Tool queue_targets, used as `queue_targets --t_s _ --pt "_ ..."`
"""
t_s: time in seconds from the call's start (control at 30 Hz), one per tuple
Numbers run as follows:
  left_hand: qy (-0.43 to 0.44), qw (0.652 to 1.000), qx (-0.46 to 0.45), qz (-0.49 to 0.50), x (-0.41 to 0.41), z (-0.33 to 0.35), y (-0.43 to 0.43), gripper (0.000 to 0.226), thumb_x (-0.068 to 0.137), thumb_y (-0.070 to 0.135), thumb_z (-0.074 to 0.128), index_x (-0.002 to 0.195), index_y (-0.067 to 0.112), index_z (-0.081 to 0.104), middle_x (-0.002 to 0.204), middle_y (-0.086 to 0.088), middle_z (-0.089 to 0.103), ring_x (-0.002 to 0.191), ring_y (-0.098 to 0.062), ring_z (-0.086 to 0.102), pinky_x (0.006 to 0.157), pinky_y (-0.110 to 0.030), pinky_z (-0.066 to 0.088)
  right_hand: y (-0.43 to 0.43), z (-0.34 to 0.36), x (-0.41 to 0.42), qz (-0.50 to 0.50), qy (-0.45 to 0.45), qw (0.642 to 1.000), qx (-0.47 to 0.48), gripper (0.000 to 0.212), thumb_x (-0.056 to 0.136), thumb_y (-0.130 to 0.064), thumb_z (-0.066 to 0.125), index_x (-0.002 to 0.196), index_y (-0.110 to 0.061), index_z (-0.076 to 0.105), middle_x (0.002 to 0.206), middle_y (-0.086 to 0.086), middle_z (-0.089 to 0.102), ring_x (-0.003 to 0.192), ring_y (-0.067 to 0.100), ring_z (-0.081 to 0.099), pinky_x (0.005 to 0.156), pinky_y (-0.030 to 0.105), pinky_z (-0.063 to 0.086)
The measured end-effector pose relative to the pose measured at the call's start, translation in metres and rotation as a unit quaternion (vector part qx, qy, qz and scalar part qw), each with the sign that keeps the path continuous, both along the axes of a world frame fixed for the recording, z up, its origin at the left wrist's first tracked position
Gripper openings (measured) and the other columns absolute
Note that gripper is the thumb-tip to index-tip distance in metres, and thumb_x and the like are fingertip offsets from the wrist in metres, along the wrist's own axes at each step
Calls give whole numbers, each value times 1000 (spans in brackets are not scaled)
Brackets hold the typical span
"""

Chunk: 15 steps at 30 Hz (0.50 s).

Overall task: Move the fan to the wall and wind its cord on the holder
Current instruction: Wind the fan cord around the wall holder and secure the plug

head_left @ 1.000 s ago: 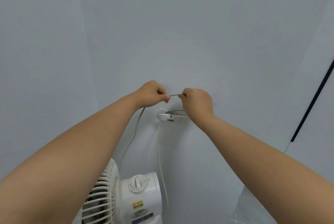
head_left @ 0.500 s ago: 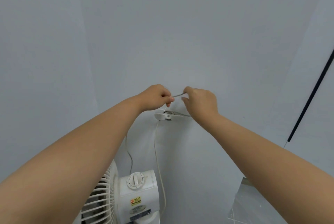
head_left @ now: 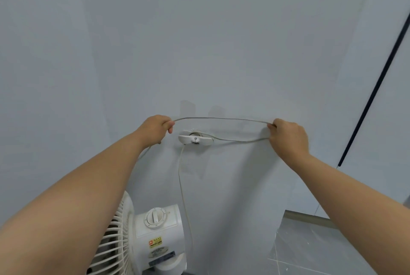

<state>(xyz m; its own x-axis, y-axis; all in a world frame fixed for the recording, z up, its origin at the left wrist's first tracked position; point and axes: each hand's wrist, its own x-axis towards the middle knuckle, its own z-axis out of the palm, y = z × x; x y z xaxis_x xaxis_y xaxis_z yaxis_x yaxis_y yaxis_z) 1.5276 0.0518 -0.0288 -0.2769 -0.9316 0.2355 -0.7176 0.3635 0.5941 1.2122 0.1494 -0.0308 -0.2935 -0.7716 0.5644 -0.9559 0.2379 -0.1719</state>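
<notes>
Lower left: white fan [head_left: 158,241] standing close by the grey wall [head_left: 199,41], contact not discernible. Grille [head_left: 111,243] on its left side, round dial [head_left: 155,218] on top of the housing, sticker [head_left: 155,242] below the dial.

Above the fan: left hand [head_left: 155,128] up at the wall, fingers curled, clamped on the grey cord [head_left: 221,118]. Short piece of cord dropping from under the fist, behind the forearm.

Just right of that fist: white holder [head_left: 195,139] fixed on the wall, crossbar shape, some cord wound round its stem, number of turns unclear. One strand hanging straight down from the holder, passing behind the fan housing.

Cord stretched in a shallow arc from fist to fist, above the holder, apart from it.

Further right: right hand [head_left: 288,137], level with the left, well apart from it, fingers curled and pinching the cord. Second strand running from this hand back down-left to the holder.

Far right: thin dark strip [head_left: 372,97] slanting down the wall.

Lower right: grey floor [head_left: 321,250] with pale streaks.
</notes>
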Motion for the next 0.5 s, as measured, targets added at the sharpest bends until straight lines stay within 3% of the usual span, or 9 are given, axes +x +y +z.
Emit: queue_targets --t_s 0.13,0.23,0.27,0.3,0.37,0.43,0.5 --pt "-21 997 -67 16 -4 4 4 38 98 18 41 60 16 47 63 2 46 66 -19 42 59 -23 33 5 -3 1 64 49 972 219 18 90 -11 45 95 -13 62 104 15 67 88 32 61 67 30 40" --pt "-78 992 -97 -12 -12 11 11 32 97 17 42 66 12 48 62 2 46 68 -21 42 58 -29 31 15 6 19 97 -18 863 495 52 88 4 38 133 -19 48 106 15 67 63 20 62 66 28 52" --pt "-98 990 -105 -19 -13 12 12 31 97 18 42 68 11 49 62 2 46 69 -22 42 59 -30 31 15 8 26 96 -12 837 539 55 90 5 36 138 -20 42 108 18 67 63 22 64 69 30 54" --pt "-114 987 -111 -25 -14 13 13 31 98 20 42 69 12 48 62 2 46 69 -23 42 60 -29 31 11 8 33 100 -3 838 537 55 90 5 36 138 -19 43 110 20 67 66 25 66 71 32 54" --pt "-150 981 -120 -33 -16 12 15 30 98 22 41 70 12 48 60 4 44 68 -23 42 58 -29 30 -3 5 43 121 -5 901 418 41 90 -1 43 127 -14 55 114 19 66 78 29 66 74 33 52" --pt "-185 973 -128 -46 -18 11 18 31 99 23 40 70 13 46 59 6 42 68 -23 42 55 -30 27 -15 -2 55 126 -13 952 280 26 92 -21 52 113 -13 63 119 14 63 102 31 61 86 34 47" --pt "-215 966 -132 -60 -20 10 20 35 99 24 39 64 19 42 59 8 41 69 -22 42 57 -30 27 -23 -11 71 131 -51 960 243 30 90 -34 57 109 -12 64 118 12 63 110 31 57 89 34 45"
